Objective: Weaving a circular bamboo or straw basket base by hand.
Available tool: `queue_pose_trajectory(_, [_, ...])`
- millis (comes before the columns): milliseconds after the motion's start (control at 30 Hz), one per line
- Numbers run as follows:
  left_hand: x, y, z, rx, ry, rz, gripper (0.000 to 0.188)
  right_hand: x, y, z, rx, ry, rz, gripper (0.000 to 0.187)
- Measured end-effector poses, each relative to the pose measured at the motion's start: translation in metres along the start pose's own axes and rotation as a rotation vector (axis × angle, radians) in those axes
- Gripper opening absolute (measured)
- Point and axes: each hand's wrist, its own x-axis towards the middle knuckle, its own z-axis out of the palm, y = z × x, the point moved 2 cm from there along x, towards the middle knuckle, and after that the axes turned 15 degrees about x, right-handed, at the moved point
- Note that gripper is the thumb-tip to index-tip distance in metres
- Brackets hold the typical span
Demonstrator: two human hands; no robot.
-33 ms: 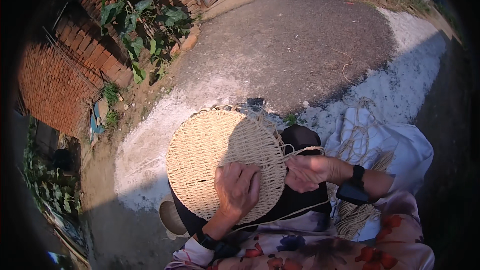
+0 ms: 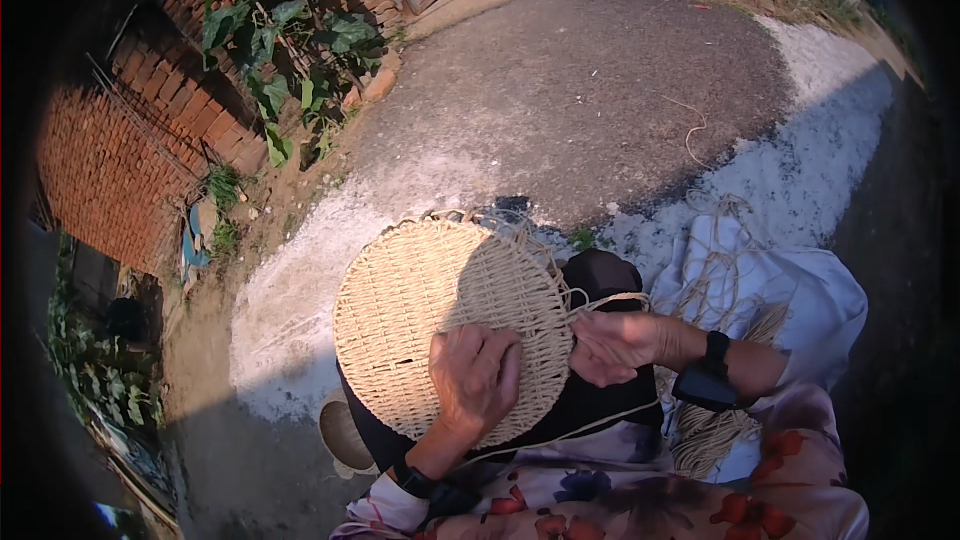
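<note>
A round, flat piece woven from pale cord [image 2: 390, 290] lies on dark cloth over my lap, with loose ends along its far rim. My left hand [image 2: 472, 375] presses on its near right part, the fingers curled down against the weave and their tips hidden. At the right edge of the weaving, my right hand [image 2: 612, 345] has its fingers drawn together at a strand of pale cord [image 2: 625, 297]. Just where the fingertips meet the strand is hard to make out. Another strand [image 2: 590, 427] runs across the dark cloth below the piece.
On my right, a white cloth [image 2: 815, 285] bears tangled cord and a cord bundle [image 2: 710, 445]. A small round basket [image 2: 330, 437] sits at lower left. Beyond are dark grit on the ground [image 2: 580, 80], leafy plants [image 2: 270, 50] and a brick wall [image 2: 110, 170].
</note>
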Motion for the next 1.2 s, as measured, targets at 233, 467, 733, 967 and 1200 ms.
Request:
queue_pose_trajectory(233, [-0.006,-0.004,0.001,-0.036,-0.015,-0.036,0.014,0.006,0.007,0.002,-0.235,0.147,0.015,0.082])
queue_pose_trajectory(467, [-0.011,-0.011,0.007,-0.029,0.036,-0.028,0.014,0.014,0.008,0.009,-0.263,0.165,-0.002,0.085])
queue_pose_trajectory(733, [-0.017,-0.018,0.011,0.001,0.024,-0.069,0.014,0.025,0.010,0.010,-0.139,0.268,-0.062,0.076])
queue_pose_trajectory(967, [-0.019,-0.023,0.009,-0.007,0.027,-0.085,0.014,0.029,0.008,0.012,-0.041,0.219,-0.061,0.071])
queue_pose_trajectory(1200, [-0.021,-0.026,0.007,-0.034,0.021,-0.094,0.013,0.032,0.010,0.017,0.024,0.229,-0.086,0.077])
